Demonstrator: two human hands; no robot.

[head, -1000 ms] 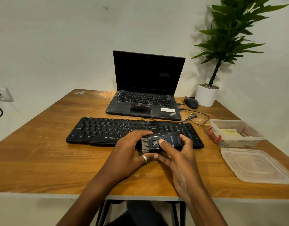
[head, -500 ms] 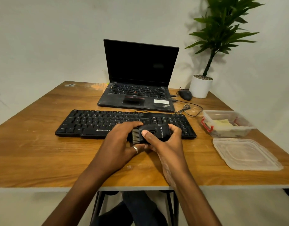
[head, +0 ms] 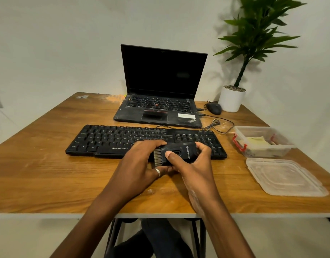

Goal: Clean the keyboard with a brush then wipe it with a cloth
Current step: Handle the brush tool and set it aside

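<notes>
At a wooden desk (head: pixel 48 175), we hold a black plastic block-shaped brush (head: pixel 176 153) in both hands just above the near edge of the flat black plastic keyboard (head: pixel 123 140), which lies across the middle of the desk in front of an open black laptop (head: pixel 160 101). Our left hand (head: pixel 140 164), ring on one finger, is curled around the bristle end of the brush, fingers wrapped over its top; our right hand (head: pixel 194 164) clasps the body, thumb pressed on a recessed oval on its upper face, fingers closed around the far end. A short row of pale bristles (head: pixel 157 155) shows between the two hands. We judge the brush light and rigid, best gripped by its hard body with the bristles left free; the keyboard looks light enough to slide under a stroke, so steadying it at an edge seems wise. To the right sit a clear plastic box with red clips (head: pixel 261 142), holding what may be a yellowish cloth, and its loose clear lid (head: pixel 283 177). Brushing has not yet begun.
</notes>
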